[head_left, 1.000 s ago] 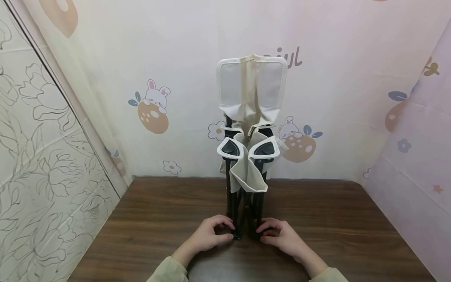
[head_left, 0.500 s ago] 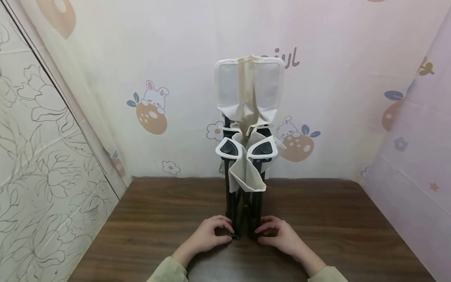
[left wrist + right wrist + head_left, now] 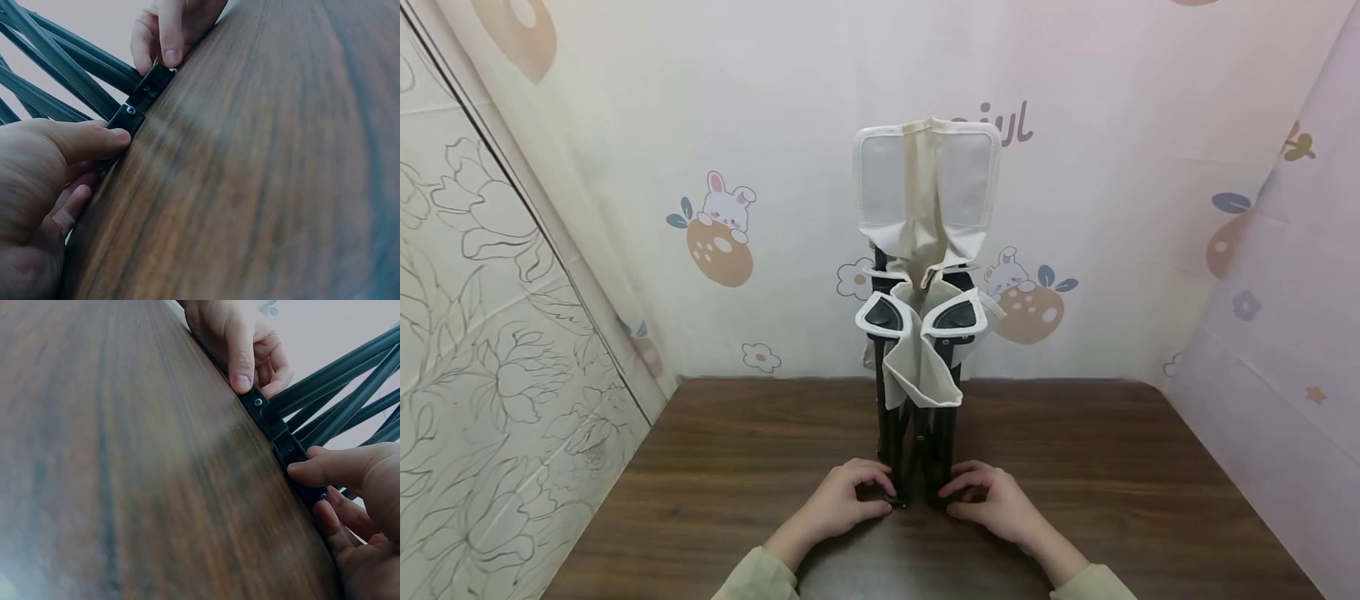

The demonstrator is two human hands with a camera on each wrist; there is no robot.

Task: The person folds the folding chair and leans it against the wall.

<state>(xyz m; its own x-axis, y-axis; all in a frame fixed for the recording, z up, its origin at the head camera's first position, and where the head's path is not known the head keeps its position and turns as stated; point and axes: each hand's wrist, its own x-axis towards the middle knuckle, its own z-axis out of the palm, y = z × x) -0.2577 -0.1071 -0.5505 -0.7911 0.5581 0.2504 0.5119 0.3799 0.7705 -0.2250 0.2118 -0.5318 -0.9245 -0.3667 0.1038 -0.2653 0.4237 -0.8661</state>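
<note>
A folded camping chair (image 3: 922,367) stands upright on the table, with cream fabric bunched above and black tube legs (image 3: 889,437) drawn close together below. At its lower left, my left hand (image 3: 850,500) grips a black plastic foot (image 3: 118,121) between thumb and fingers. My right hand (image 3: 994,504) holds the matching foot (image 3: 297,462) on the right in the same way. Both wrist views show the two feet close together at the tabletop. Parts of the fingers behind the feet are hidden.
The dark wood-grain table (image 3: 737,433) spreads to both sides of the chair. Behind it hangs a pale curtain (image 3: 805,208) printed with rabbits and fruit. A flower-patterned sheet (image 3: 512,350) hangs at the left.
The head view has shifted very slightly, moving the whole scene a little to the left. Hands and chair keep their positions relative to each other.
</note>
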